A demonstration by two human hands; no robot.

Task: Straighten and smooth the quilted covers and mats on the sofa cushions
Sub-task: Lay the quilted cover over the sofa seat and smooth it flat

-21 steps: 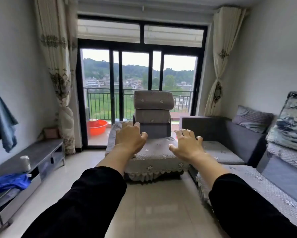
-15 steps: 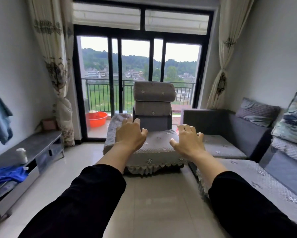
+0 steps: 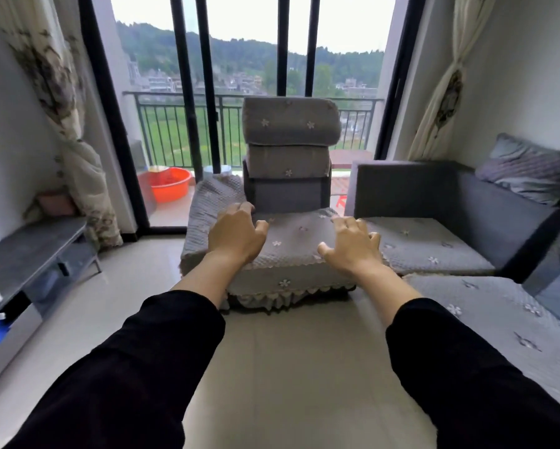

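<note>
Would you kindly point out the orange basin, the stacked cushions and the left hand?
orange basin (image 3: 170,189), head view, front wall.
stacked cushions (image 3: 290,124), head view, top cushion's front.
left hand (image 3: 236,236), head view, its back.

The covered footstool (image 3: 291,254) stands straight ahead of me. On its far end rest the stacked cushions (image 3: 290,157). Behind it to the left sits a basin (image 3: 170,186), and well off to its left a low cabinet (image 3: 29,254). Just beside it on the right lies the sofa seat (image 3: 434,244). My left hand (image 3: 235,236) and right hand (image 3: 349,246) reach over its near half.
</note>
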